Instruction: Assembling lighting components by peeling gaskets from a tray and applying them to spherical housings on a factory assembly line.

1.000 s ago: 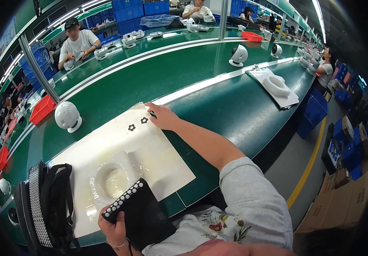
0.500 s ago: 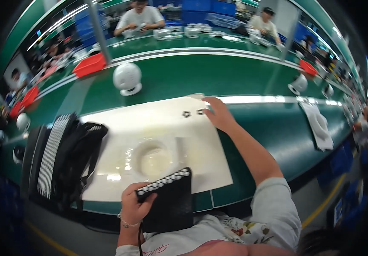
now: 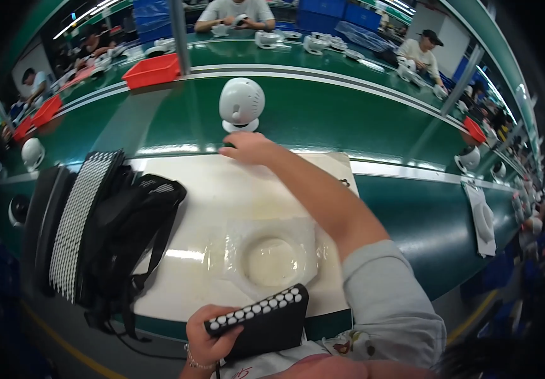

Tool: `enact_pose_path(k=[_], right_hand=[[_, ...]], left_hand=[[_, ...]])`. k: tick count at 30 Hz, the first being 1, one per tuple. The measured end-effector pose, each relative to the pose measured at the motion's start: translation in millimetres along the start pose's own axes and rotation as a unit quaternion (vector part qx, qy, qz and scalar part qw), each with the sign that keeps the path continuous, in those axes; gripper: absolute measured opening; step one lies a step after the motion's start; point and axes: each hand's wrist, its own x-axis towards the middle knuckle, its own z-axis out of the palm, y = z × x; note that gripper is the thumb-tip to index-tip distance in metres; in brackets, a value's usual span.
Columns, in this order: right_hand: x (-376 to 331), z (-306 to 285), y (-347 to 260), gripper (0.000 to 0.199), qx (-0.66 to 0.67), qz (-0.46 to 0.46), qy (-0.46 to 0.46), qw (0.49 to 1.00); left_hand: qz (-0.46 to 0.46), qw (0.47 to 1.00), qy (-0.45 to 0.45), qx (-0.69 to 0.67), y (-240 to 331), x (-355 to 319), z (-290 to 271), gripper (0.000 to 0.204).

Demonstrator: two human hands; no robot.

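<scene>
My left hand [image 3: 212, 335] grips a black flat pad [image 3: 266, 328] low in front of me, its upper edge lined with white round dots. My right hand [image 3: 247, 149] reaches over the far edge of the cream mat [image 3: 190, 189], thumb and fingers apart, with nothing visible between them. Just beyond its fingertips stands a white rounded device [image 3: 242, 104] on a round base, on the green belt. A small black ring-shaped part [image 3: 345, 182] lies on the mat beside my right forearm. A translucent holder [image 3: 234, 265] with a round hollow sits taped to the mat.
Left on the mat are a black bag [image 3: 127, 221] and a white-dotted black stack [image 3: 76, 227]. Red trays [image 3: 152, 71] line the belt. Another white device [image 3: 468, 159] and a white cloth-like piece [image 3: 478, 218] are at right. Co-workers sit across.
My right hand has moved from beside the black ring parts leftward to the white device. The view has shifted left, and my forearm covers where the second ring part lay. My left hand keeps the pad.
</scene>
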Motion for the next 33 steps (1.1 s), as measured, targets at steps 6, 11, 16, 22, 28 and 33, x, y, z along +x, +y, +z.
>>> enact_pose_path(k=[6,11,16,22,28,33], right_hand=[[36,48,14,0.052,-0.178,0.018,0.338,0.924],[12,9,60,0.029,-0.148,-0.013,0.335,0.930],[-72,-38,30,0.020,-0.026,-0.004,0.405,0.914],[-193,-57,-51,0.026,0.508,-0.058,0.276,0.814],[-233,-19,-71,0.035,0.510,-0.017,0.091,0.855],[-249,-28,-72,0.040,0.237,-0.095,0.208,0.944]], left_hand=[[0.008,0.998,0.025,-0.050,-8,-9,-6,0.024],[0.001,0.998,0.036,-0.054,-14,-7,-6,0.026],[0.042,0.998,0.043,-0.019,-4,-5,-4,0.024],[0.177,0.984,0.006,-0.019,-13,-7,-8,0.024],[0.152,0.986,0.006,-0.072,1,-19,8,0.023],[0.133,0.985,0.049,-0.097,-4,-22,20,0.011]])
